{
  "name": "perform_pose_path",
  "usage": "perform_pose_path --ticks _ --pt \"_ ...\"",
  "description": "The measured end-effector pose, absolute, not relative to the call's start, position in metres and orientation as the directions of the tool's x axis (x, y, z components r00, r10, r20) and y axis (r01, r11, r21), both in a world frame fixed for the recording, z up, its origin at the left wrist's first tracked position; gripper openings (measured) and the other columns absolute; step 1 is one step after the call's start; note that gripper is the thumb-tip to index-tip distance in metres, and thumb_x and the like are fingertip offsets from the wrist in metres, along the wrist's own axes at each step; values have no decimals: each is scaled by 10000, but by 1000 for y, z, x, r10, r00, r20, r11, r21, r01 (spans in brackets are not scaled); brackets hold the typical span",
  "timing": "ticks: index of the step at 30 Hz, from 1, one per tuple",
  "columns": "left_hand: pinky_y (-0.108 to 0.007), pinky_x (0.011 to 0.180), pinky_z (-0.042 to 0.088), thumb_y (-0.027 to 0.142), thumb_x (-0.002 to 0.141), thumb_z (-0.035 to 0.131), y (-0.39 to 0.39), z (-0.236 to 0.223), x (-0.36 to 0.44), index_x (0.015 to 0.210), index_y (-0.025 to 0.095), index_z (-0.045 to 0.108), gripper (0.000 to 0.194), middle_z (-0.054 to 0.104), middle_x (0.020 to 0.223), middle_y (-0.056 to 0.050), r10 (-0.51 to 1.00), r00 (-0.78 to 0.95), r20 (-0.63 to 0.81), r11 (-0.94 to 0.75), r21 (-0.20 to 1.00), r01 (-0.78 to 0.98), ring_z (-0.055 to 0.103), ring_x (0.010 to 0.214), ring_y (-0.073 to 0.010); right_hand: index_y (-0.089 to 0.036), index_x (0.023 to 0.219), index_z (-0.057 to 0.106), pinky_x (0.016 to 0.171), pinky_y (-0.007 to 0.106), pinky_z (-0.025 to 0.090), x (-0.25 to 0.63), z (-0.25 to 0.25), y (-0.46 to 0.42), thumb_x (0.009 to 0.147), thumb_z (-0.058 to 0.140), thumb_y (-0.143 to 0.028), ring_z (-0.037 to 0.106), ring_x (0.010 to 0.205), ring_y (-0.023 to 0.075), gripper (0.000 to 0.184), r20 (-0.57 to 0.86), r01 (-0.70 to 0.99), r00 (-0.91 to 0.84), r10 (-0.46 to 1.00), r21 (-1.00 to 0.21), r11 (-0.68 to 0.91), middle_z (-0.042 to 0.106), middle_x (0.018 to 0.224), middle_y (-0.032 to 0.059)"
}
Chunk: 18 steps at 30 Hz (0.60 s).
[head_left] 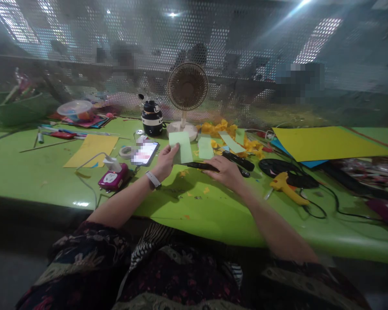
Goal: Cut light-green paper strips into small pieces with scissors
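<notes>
My left hand [167, 161] pinches a pale green paper piece [183, 146] between thumb and fingers, holding it upright above the table. My right hand [224, 170] is closed over slim black scissors [197, 165]; their tip points left below the paper, and much of them is hidden under the fingers. Just beyond that hand lies a black stapler-like object [238, 160]. Another pale green paper piece [206, 147] lies between the hands, a little farther off. A paler green strip [231, 142] rests on yellow crumpled paper pieces [218, 127].
A fan [187, 88] and a dark bottle [151, 119] stand at the back. Left are a phone [145, 153], tape roll [126, 151], purple power socket [114, 178] and orange sheet [92, 150]. A yellow glue gun [287, 188] with its cord and a large yellow sheet [333, 143] lie right.
</notes>
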<state>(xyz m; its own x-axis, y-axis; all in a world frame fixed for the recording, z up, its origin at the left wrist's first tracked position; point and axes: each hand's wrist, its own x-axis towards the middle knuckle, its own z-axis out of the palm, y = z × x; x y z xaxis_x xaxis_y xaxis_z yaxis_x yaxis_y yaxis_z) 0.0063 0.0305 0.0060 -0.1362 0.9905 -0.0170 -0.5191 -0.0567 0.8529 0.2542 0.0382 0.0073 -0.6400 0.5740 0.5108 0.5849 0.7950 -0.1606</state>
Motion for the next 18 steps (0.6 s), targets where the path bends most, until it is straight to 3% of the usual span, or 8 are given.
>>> perform_pose_path --ticks 6,10,14,18 --pt "-334 762 616 284 886 764 35 0 5 958 150 735 155 764 1027 -98 994 -103 -46 -10 874 -486 721 853 -183 -213 1186 744 798 389 550 255 9 39 940 686 -341 673 939 259 282 498 547 -673 547 -163 821 726 1047 109" --pt "-319 777 614 287 839 810 39 2 0 930 146 732 185 777 969 -91 991 -127 -40 -29 864 -503 735 885 -197 -191 1154 752 721 351 535 253 12 37 906 727 -303 675 894 242 273 386 520 -745 544 -175 836 729 1023 105" --pt "-310 807 610 318 709 909 42 2 -5 917 154 736 316 788 932 -70 988 -152 13 -91 853 -514 742 930 -211 -187 1127 757 716 341 521 246 9 31 894 742 -312 683 904 239 265 232 493 -814 532 -207 845 737 1024 107" --pt "-335 815 606 358 580 967 40 1 -3 889 148 737 440 792 911 -70 989 -127 79 -132 859 -494 744 940 -237 -184 1072 769 763 367 530 240 4 27 873 765 -372 692 910 245 274 178 490 -827 533 -238 839 751 1020 118"
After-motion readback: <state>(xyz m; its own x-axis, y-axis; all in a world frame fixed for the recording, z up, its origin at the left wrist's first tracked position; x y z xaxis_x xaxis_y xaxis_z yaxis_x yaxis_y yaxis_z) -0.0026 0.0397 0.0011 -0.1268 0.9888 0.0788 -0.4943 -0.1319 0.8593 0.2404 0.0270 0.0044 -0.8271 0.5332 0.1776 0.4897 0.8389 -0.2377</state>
